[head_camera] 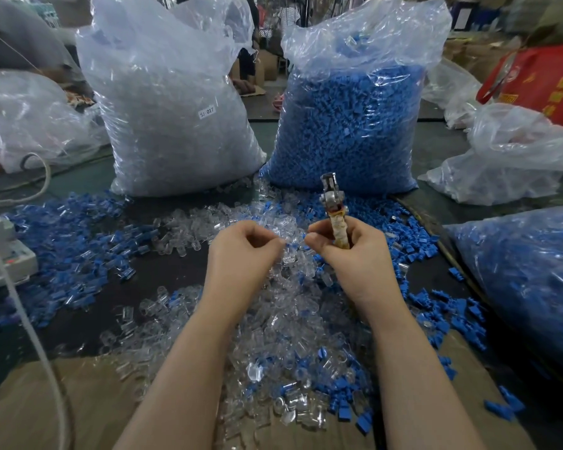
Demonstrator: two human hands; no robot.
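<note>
My right hand (pixel 351 251) grips a small metal tool (pixel 333 209) by its tape-wrapped handle, the metal head pointing up and away. My left hand (pixel 241 251) is curled, its fingertips pinching a small clear plastic piece (pixel 288 243) between the two hands. Both hands hover over a heap of clear plastic caps (pixel 283 319) mixed with small blue plastic parts (pixel 78 248) spread on the dark table. What the right fingertips touch besides the tool is too small to tell.
A tall bag of clear caps (pixel 173 118) and a bag of blue parts (pixel 348 125) stand behind the heap. Another blue-filled bag (pixel 527 280) lies right. A white device (pixel 4 254) with a tube sits left. Cardboard (pixel 62 404) covers the near edge.
</note>
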